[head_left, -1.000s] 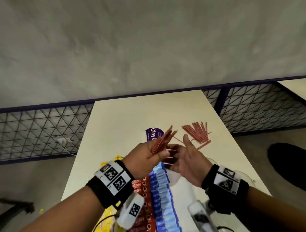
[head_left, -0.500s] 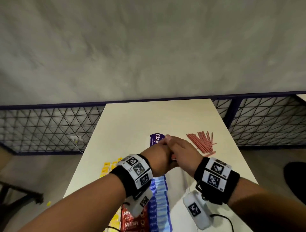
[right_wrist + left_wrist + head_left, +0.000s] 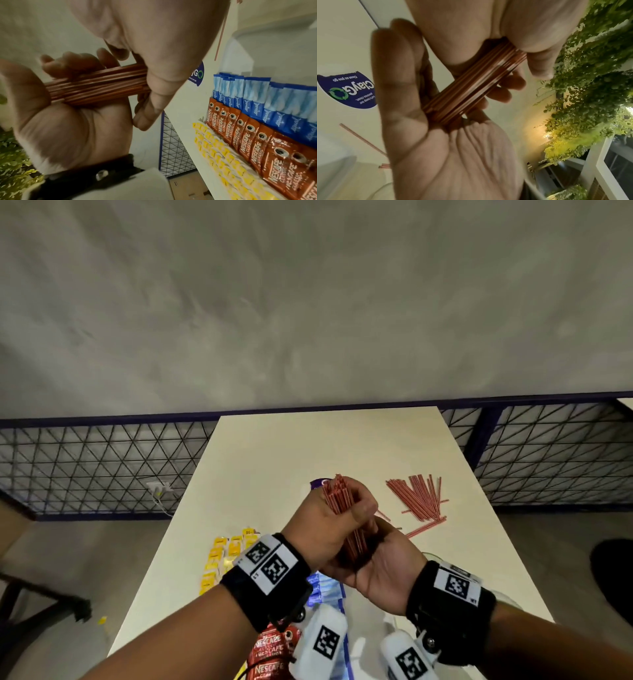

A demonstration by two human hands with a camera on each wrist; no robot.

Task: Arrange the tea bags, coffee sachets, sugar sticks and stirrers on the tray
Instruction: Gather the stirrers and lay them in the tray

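Observation:
My left hand (image 3: pixel 329 529) grips an upright bundle of red stirrers (image 3: pixel 337 494) around its middle. My right hand (image 3: pixel 383 570) lies palm up beneath it, fingers straight, with the bundle's lower end against the palm. The left wrist view shows the bundle (image 3: pixel 471 86) running from my left hand (image 3: pixel 471 27) down into the right palm (image 3: pixel 453 155). In the right wrist view the bundle (image 3: pixel 96 85) crosses my left hand (image 3: pixel 60 128). Several loose stirrers (image 3: pixel 418 496) lie fanned on the table to the right. Yellow tea bags (image 3: pixel 223 155), Nescafe sachets (image 3: pixel 257 142) and blue sugar sticks (image 3: pixel 257 94) lie in neat rows.
The white table (image 3: pixel 291 446) runs away from me to a grey wall. A purple sticker (image 3: pixel 351 89) sits just beyond my hands. Wire-mesh railings (image 3: pixel 85 467) flank the table on both sides. Two single stirrers (image 3: pixel 424 527) lie near my right hand.
The stirrers were splayed in my left hand a second ago. Both hands then dipped together toward the table. Now they are raised, the bundle is squared up and my right palm is under it.

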